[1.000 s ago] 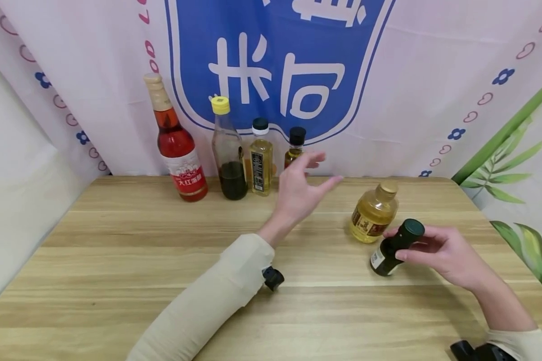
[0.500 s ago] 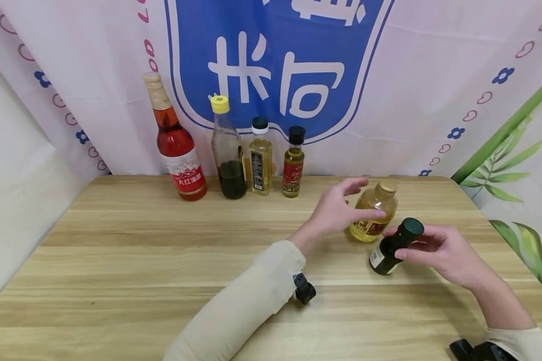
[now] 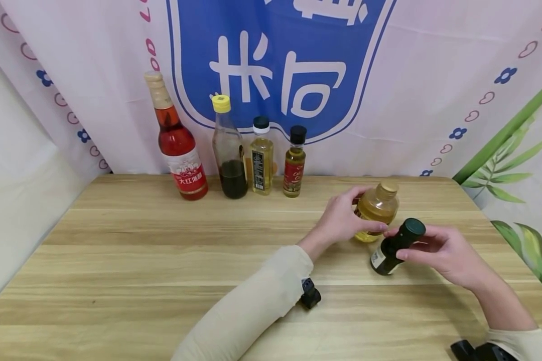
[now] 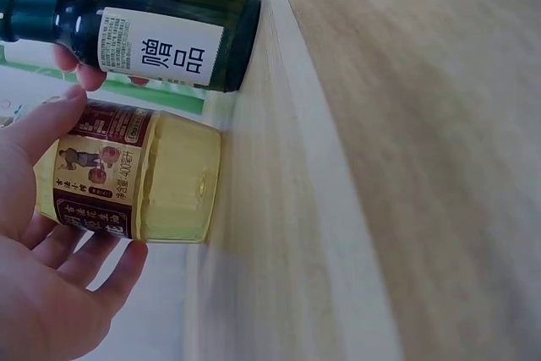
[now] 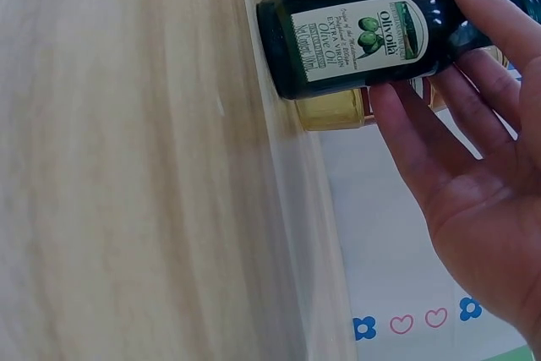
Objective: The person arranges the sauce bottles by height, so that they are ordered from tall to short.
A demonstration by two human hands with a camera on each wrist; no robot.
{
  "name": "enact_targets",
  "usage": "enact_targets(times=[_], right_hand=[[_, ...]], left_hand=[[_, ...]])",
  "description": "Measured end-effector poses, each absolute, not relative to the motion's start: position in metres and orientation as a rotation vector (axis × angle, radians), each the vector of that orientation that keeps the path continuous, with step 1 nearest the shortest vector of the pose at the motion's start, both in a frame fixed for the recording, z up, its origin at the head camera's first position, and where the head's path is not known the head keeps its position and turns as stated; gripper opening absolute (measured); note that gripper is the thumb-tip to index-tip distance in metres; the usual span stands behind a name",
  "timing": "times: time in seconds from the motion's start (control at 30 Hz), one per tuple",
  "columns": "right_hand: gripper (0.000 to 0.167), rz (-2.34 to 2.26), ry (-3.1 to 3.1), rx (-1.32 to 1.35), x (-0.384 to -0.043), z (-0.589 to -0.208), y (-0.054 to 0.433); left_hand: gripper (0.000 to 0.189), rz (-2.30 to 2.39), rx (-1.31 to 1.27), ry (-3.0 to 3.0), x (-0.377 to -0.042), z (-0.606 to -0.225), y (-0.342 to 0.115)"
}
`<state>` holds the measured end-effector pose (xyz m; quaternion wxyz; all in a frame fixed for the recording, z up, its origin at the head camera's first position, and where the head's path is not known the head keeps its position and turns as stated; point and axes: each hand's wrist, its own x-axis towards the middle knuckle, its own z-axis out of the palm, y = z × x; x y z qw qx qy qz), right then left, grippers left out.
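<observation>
My left hand (image 3: 336,219) is round a squat bottle of yellow cooking oil (image 3: 381,206) at the right of the table, thumb on its label and fingers behind it. Just in front of it stands a dark green olive oil bottle (image 3: 392,249), which my right hand (image 3: 451,255) holds between thumb and fingers. The white label of the olive oil bottle (image 5: 363,40) faces the right wrist camera. In the left wrist view the oil bottle (image 4: 182,179) has its base at the table top, beside the green one. The two bottles stand close together.
Along the back edge of the wooden table (image 3: 117,260) stand a tall red vinegar bottle (image 3: 182,155), a yellow-capped bottle of dark liquid (image 3: 230,175), a black-capped pale oil bottle (image 3: 262,163) and a small red-labelled bottle (image 3: 293,170). A printed cloth (image 3: 411,100) hangs behind.
My left hand has moved right, away from the small red-labelled bottle, and has come round the yellow oil bottle. The right hand and the olive oil bottle have stayed put.
</observation>
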<state>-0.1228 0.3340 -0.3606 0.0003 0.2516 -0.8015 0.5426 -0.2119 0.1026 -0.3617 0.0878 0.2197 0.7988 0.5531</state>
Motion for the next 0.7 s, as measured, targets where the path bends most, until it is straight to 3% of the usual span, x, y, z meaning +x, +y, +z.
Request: enact_targets(times=[0.43,0.7], right_hand=[[0.037,1.556,-2.625,0.712,-0.1217,-0.3585,0.3331],[0.035,1.610,-2.611,0.715,-0.1218,-0.3587,0.3328]], left_hand=[[0.077,1.548,0.686,2.606,-0.2104,-0.3614,0.1050],[0.080,1.533,0.498,2.741,-0.2087,-0.3577,0.1036]])
